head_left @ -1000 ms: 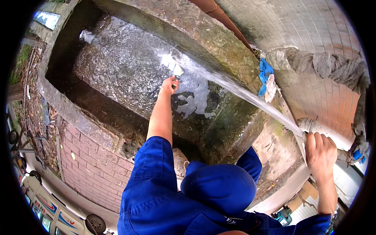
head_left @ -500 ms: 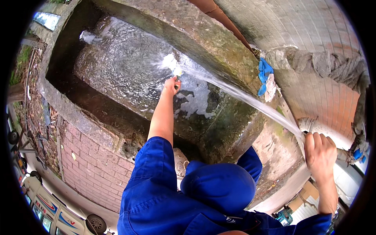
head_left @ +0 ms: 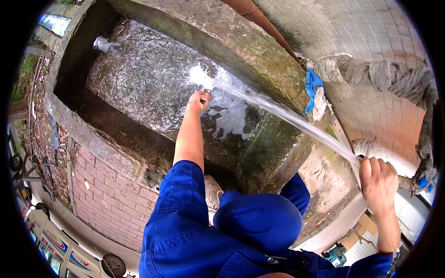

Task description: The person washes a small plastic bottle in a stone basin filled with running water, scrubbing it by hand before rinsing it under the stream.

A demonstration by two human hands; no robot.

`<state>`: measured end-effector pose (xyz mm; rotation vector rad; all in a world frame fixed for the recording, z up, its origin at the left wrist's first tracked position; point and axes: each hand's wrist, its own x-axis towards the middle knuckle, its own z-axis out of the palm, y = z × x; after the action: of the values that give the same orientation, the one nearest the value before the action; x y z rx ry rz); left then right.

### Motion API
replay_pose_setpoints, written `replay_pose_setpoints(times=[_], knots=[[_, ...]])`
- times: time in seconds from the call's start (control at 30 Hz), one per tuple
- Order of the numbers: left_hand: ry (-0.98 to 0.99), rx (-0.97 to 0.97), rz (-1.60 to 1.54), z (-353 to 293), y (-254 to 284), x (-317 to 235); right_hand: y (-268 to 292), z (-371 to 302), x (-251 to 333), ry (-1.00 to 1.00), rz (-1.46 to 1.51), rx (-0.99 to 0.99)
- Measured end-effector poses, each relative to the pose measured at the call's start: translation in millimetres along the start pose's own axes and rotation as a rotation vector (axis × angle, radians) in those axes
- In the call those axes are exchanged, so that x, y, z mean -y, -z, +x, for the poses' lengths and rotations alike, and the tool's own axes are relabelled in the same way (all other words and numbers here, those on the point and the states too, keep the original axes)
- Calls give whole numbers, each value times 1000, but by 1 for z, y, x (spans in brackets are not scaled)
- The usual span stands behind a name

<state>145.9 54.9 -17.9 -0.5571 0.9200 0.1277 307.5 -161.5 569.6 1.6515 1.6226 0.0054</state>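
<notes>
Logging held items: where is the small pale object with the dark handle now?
In the head view's upper half, just left of centre, the small pale object is in the left hand, within the grey mossy trough, beside the white water splash.

A stained concrete basin (head_left: 92,132) held rippling water (head_left: 139,69) and white foam (head_left: 232,124). A blue cloth (head_left: 313,84) lay at its edge.

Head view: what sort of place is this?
Likely an outdoor washing spot: a trough with a water jet playing into it, brick paving beside it, and a vehicle at lower left.
</notes>
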Motion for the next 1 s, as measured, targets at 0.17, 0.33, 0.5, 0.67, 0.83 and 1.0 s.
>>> replay_pose_setpoints(times=[0.17,0.33,0.5,0.67,0.83,1.0], knots=[[16,17,-8,0,3,-3,0,1,0,-13,-11,3],[40,35,-29,0,0,0,0,1,1,-21,-19,12],[55,38,-26,-4,3,0,0,1,1,-20,-21,1],[84,28,-47,-3,4,-2,1,1,1,-13,-13,0],[77,18,-26,3,7,-5,-1,0,1,-5,-13,8],[80,79,-78,6,12,-5,-1,-1,0,1,-17,24]])
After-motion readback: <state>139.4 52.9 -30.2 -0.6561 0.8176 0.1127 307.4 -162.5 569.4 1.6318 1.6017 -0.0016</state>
